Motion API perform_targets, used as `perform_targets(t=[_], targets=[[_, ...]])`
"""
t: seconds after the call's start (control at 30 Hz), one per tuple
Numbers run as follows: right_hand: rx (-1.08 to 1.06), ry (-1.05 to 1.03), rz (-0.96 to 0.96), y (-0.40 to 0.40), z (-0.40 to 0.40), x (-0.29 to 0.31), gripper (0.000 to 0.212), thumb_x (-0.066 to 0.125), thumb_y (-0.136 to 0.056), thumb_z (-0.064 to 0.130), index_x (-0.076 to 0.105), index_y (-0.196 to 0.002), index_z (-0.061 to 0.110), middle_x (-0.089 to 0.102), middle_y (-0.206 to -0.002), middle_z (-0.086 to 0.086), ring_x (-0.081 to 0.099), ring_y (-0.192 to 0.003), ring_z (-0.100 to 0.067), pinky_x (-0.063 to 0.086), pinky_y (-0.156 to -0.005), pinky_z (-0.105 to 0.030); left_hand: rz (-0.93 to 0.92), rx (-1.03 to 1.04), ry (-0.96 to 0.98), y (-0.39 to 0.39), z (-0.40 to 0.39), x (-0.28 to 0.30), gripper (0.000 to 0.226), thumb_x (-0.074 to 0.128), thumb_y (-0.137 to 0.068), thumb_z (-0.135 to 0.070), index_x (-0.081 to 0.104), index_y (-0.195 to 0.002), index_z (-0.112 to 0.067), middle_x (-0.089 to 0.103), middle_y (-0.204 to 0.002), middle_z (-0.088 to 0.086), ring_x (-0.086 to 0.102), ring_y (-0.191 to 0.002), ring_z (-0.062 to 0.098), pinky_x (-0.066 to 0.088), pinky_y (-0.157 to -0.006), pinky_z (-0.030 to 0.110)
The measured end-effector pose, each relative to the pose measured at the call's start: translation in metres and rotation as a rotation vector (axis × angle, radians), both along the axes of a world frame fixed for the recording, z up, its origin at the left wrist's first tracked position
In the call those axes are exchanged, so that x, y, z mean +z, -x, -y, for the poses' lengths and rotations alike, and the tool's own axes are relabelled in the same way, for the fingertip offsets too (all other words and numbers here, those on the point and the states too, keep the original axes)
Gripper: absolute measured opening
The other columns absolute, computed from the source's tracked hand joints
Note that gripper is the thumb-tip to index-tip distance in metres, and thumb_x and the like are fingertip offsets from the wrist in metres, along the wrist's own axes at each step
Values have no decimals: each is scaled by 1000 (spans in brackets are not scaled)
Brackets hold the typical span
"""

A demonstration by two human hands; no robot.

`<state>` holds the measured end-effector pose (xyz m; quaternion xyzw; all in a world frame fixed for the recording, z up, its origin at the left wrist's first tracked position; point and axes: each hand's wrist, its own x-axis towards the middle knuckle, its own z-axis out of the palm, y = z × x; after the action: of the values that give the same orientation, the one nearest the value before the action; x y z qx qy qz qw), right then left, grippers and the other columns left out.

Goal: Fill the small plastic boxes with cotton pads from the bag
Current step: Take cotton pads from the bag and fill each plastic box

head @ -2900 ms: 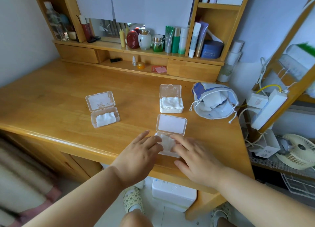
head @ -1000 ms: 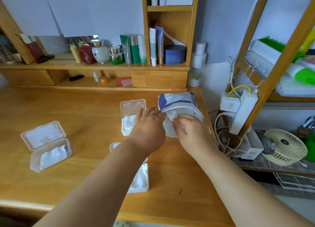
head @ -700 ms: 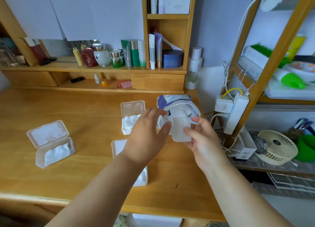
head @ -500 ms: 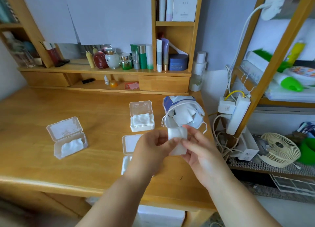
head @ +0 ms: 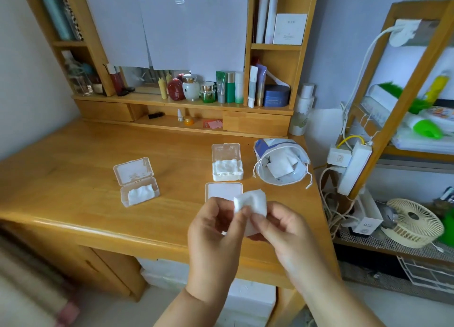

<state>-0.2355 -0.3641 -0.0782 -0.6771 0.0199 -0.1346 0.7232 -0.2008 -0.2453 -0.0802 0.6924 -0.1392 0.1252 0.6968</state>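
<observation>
Head view: both hands are raised over the near edge of the surface with one cotton pad between them.
Pad [head: 253, 202]: white and soft, bent along the middle, held clear of the surface and just in front of the near box; likely being folded or peeled apart so it fits the box.
Left hand [head: 216, 231]: fingers curled, thumb and forefinger pinching the pad's left edge.
Right hand [head: 285, 228]: fingers curled, pinching the pad's right side from below.
Near box [head: 223, 190]: only its open lid shows; the tray is hidden behind the hands, so how full it is cannot be told.
Far box [head: 227, 165]: lid standing open, tray packed with white pads to the rim; looks finished.
Left box [head: 137, 183]: well apart to the left, lid open, pads covering only part of the tray; probably needs more.
Bag [head: 281, 162]: lies on its side at the right, drawstring mouth turned toward the person, loose pads visible inside, handy for the right hand.
Surface [head: 73, 179]: wooden, carrying all three boxes and the bag.
Shelf [head: 186, 100]: behind the surface, lined with cosmetic bottles and jars, not involved.
</observation>
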Motion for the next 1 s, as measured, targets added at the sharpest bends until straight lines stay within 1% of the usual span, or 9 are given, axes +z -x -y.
perform_targets(t=[0.17, 0.23, 0.4, 0.5, 0.6, 0.7, 0.83, 0.9, 1.0], targets=[[-130, 617, 94, 5, -10, 5, 27, 60, -90, 29, 56, -67, 14, 59, -56, -6, 60, -56, -27, 45, -50, -40, -192, -111, 99, 1, -4, -3, 32, 55, -86, -38, 62, -76, -9, 56, -52, -4, 48, -44, 7, 38, -42, 17], [-126, 625, 109, 5, -15, 6, 24, 60, -88, 28, 55, -66, 19, 58, -56, -4, 59, -54, -23, 45, -50, -38, -241, -104, 196, 2, -3, -4, 31, 54, -89, -33, 60, -70, -10, 55, -50, -5, 49, -43, 7, 39, -43, 18], [-85, 332, 59, 0, -23, 6, 21, 69, -82, 8, 62, -74, 27, 59, -56, 11, 47, -48, 0, 35, -48, -10, -267, -157, 202, -1, -11, -12, 45, 54, -90, -49, 63, -76, -7, 57, -61, 14, 48, -54, 20, 41, -52, 32], [-172, 589, 137, -6, -16, 9, 19, 69, -79, 7, 65, -73, 25, 56, -61, 14, 49, -54, -3, 35, -50, -11, -196, -280, 114, -7, -22, -10, 30, 69, -78, -41, 68, -91, -15, 70, -85, 15, 63, -80, 31, 49, -77, 44], [-156, 796, 214, -10, -9, 11, 10, 66, -75, 7, 69, -81, 15, 60, -75, 13, 57, -70, -4, 44, -62, -16, -85, -297, -56, -18, -30, -10, 17, 75, -74, -25, 71, -90, -22, 73, -90, 5, 67, -87, 21, 50, -82, 35], [-80, 580, 86, -10, -6, 7, 16, 72, -77, 6, 69, -85, 20, 69, -78, 9, 64, -75, -7, 49, -67, -16, -95, -293, -4, -23, -35, -9, 11, 75, -73, -23, 72, -83, -21, 74, -83, 4, 68, -83, 20, 52, -79, 31], [19, 56, -48, -11, -6, 3, 12, 71, -75, 18, 71, -85, 13, 74, -82, -2, 68, -78, -9, 50, -69, -15, -145, -291, 35, -22, -37, -14, 8, 73, -73, -20, 68, -80, -19, 72, -78, 3, 66, -77, 17, 50, -73, 28], [-12, 38, -50, -13, -3, 1, 21, 68, -72, 29, 71, -84, 12, 73, -81, -7, 66, -75, -15, 52, -68, -21, -121, -274, -52, -20, -35, -13, 8, 70, -74, -21, 66, -81, -21, 70, -74, 1, 64, -71, 14, 49, -68, 24], [-26, 209, -4, -12, -1, 2, 12, 70, -77, 26, 72, -84, 17, 71, -80, -9, 64, -75, -25, 52, -68, -31, -56, -241, -163, -17, -34, -10, 10, 68, -76, -25, 66, -85, -27, 70, -72, -4, 62, -66, 9, 48, -64, 18]])
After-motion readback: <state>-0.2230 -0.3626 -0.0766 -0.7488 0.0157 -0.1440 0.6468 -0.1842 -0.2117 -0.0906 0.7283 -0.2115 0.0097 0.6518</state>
